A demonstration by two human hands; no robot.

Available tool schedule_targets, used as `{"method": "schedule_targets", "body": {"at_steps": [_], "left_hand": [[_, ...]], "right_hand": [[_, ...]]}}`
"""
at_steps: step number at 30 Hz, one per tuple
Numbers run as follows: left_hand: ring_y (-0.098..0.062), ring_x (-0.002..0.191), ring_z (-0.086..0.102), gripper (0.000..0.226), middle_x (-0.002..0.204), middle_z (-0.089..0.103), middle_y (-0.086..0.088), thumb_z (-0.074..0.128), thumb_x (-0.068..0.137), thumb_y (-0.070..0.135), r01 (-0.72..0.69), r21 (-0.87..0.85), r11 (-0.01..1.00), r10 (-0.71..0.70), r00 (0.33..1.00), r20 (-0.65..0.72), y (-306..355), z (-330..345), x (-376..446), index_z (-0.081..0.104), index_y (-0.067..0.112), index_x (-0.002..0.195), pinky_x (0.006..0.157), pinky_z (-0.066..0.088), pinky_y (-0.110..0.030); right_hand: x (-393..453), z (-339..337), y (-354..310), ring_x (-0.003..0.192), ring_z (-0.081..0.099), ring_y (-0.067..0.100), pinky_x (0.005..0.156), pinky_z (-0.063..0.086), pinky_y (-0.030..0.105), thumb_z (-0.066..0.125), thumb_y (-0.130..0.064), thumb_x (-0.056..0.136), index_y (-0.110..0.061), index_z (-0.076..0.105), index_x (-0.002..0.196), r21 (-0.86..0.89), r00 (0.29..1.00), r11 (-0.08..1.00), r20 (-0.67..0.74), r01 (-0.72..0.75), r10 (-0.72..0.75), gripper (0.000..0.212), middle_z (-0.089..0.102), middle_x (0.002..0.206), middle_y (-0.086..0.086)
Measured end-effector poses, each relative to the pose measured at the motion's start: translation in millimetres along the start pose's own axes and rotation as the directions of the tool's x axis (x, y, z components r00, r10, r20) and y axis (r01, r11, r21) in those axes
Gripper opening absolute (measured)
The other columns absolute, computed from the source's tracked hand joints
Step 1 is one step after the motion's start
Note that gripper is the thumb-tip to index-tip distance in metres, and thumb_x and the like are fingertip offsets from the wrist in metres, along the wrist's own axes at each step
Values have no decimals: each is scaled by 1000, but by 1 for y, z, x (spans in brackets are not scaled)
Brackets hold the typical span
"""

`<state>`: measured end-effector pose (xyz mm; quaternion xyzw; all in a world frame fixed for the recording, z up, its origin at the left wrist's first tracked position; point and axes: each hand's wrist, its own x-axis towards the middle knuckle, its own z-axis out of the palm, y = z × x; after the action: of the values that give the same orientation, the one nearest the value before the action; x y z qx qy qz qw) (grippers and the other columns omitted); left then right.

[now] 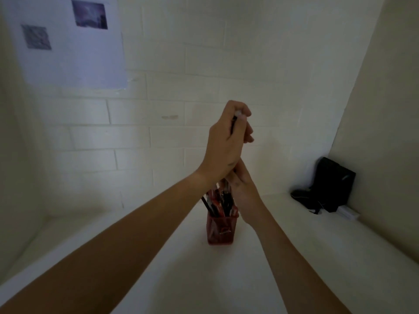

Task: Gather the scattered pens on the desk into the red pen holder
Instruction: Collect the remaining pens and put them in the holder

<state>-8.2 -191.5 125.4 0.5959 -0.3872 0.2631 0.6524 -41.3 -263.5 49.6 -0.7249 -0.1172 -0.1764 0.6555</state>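
The red pen holder stands upright on the white desk, packed with several red and black pens that stick out of its top. My left hand is raised above the holder, fingers closed around a thin dark pen held nearly upright. My right hand sits lower, just right of the pens' tops, fingers curled against them; its grip is partly hidden behind my left wrist.
A black pouch-like object with a white cable leans in the desk's far right corner. A brick wall rises behind the desk, and a paper sheet with two pictures is taped on it at upper left.
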Motion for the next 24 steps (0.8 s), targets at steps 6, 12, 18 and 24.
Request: {"method": "schedule_targets", "body": {"at_steps": [6,12,18,24], "left_hand": [[-30,69,67,17,79,64,-18,35,107,12,42,64,997,-50,990,133,-34,0,-18,51,5,106,67,59,-35],[-29,68,64,17,76,62,-17,35,107,10,82,67,994,-87,994,70,-61,0,-34,49,2,102,67,59,-42],[-19,80,56,27,82,57,-6,38,104,11,138,330,934,-116,989,-87,-85,-5,-52,57,8,85,76,47,-39],[-9,74,54,30,85,57,3,44,98,19,125,563,817,-109,992,-62,-93,-7,-63,63,13,75,67,43,-22]], "right_hand": [[0,4,32,97,62,19,74,54,20,44,-20,104,-39,52,99,-95,999,995,-43,-12,8,21,67,99,-2],[5,2,47,73,60,26,62,48,26,51,-23,88,-4,59,91,-401,998,916,-55,6,-31,21,58,87,15],[-5,-5,66,106,46,11,86,52,26,54,-40,84,-9,54,101,-574,996,818,-54,32,-77,36,42,110,2],[-17,2,86,118,40,17,100,42,29,59,-37,85,-18,41,123,-538,956,830,-141,145,-258,46,40,126,-1]]}}
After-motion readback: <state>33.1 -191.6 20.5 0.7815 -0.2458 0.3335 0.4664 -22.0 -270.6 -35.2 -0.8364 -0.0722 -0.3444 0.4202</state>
